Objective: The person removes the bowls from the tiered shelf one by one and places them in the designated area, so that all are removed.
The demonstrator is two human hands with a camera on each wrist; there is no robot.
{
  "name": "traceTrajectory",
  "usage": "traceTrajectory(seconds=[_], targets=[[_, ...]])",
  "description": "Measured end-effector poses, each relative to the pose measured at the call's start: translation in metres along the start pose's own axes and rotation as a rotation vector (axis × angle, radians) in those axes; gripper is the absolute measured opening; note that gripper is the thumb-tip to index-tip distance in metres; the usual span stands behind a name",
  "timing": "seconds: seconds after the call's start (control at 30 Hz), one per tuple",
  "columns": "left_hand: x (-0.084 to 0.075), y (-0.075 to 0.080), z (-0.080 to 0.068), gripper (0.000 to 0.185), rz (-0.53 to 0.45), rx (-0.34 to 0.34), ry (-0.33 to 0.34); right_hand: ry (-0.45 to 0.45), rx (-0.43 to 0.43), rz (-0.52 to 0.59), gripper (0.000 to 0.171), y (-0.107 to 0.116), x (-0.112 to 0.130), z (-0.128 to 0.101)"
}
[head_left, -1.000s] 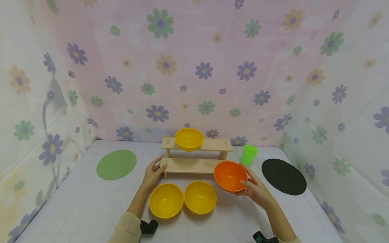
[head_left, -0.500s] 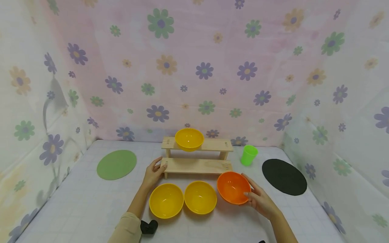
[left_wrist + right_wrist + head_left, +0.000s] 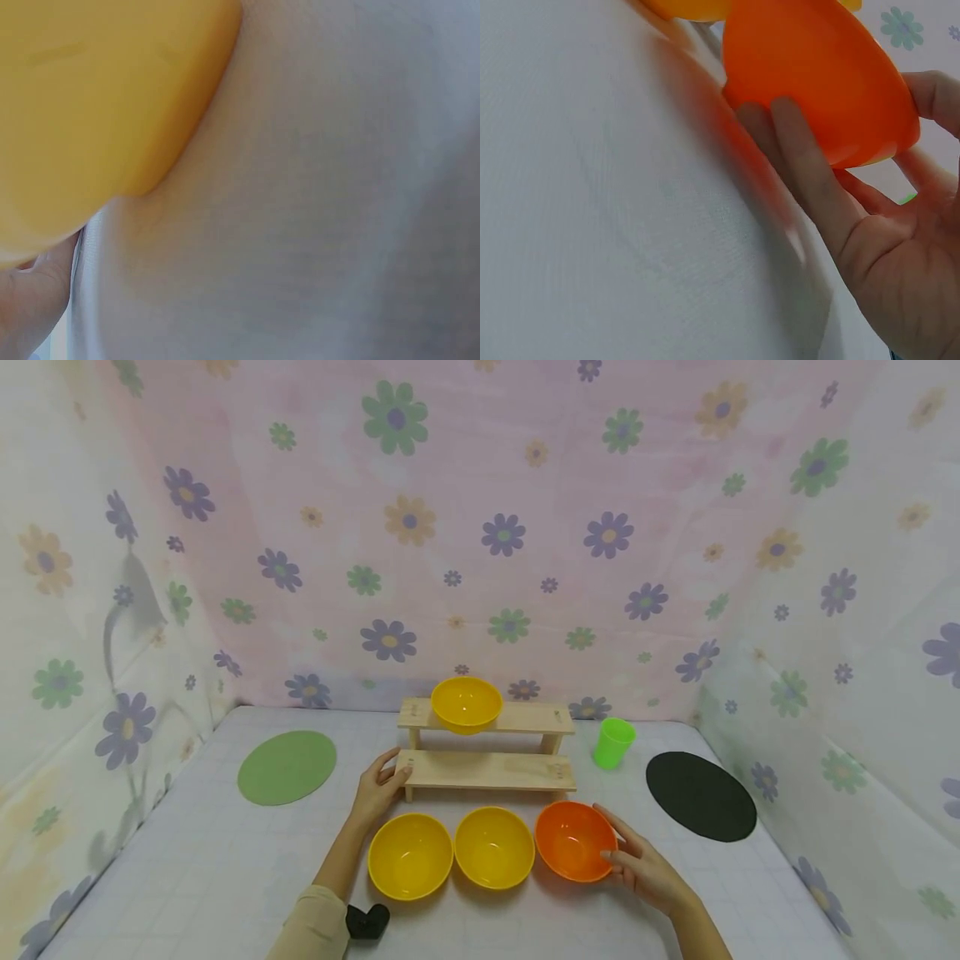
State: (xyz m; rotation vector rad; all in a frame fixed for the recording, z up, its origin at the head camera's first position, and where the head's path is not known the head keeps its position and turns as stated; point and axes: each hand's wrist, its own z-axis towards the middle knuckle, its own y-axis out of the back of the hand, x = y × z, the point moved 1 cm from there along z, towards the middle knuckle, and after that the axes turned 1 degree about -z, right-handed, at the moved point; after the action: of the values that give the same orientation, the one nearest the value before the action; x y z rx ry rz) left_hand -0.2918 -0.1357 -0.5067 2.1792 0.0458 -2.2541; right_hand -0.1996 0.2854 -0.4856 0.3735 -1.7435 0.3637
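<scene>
An orange bowl [image 3: 576, 842] is at the right end of a front row, beside two yellow bowls [image 3: 411, 857]. My right hand [image 3: 645, 868] holds it by its right side, thumb at the rim and fingers against the outer wall; in the right wrist view the orange bowl [image 3: 817, 82] is low over the white cloth, and whether its base touches is unclear. With my left hand [image 3: 378, 789] I grip the left end of the two-step wooden shelf [image 3: 487, 770]. A yellow bowl [image 3: 97, 97] fills much of the left wrist view.
Another yellow bowl [image 3: 467, 705] stands on the shelf's upper step. Behind and to the right are a green cup [image 3: 614, 743] and a black round mat [image 3: 701, 797]. A green round mat [image 3: 287, 767] lies at the left. Flowered cloth walls enclose the table.
My right hand has brought the orange bowl down and towards me, from the right end of the lower step to beside the yellow bowls. The left hand has stayed on the shelf.
</scene>
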Motion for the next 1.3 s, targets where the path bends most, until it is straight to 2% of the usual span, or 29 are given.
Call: traceTrajectory(seconds=[0.13,0.4,0.9,0.97,1.07,1.2,1.3], targets=[[0.000,0.000,0.001,0.056,0.005,-0.006,0.008,-0.020,0.016,-0.019,0.071,-0.001,-0.001,0.000],[-0.002,-0.001,-0.002,0.058,-0.011,0.003,0.006,-0.032,0.043,0.014,0.074,-0.001,-0.008,-0.001],[0.000,0.001,-0.001,0.058,0.004,0.015,-0.002,-0.023,0.080,0.028,0.068,0.000,-0.011,-0.001],[0.001,0.001,0.000,0.059,0.002,0.023,0.001,-0.024,0.074,0.002,0.069,0.002,-0.010,-0.001],[-0.001,0.001,-0.001,0.059,-0.010,0.036,0.002,-0.031,0.026,-0.117,0.069,0.005,-0.006,-0.002],[-0.018,-0.001,-0.010,0.057,-0.011,0.048,0.009,-0.025,-0.079,-0.303,0.066,0.011,0.002,0.000],[-0.031,-0.002,-0.017,0.056,0.000,0.050,0.013,0.011,-0.162,-0.391,0.063,0.015,0.009,0.001]])
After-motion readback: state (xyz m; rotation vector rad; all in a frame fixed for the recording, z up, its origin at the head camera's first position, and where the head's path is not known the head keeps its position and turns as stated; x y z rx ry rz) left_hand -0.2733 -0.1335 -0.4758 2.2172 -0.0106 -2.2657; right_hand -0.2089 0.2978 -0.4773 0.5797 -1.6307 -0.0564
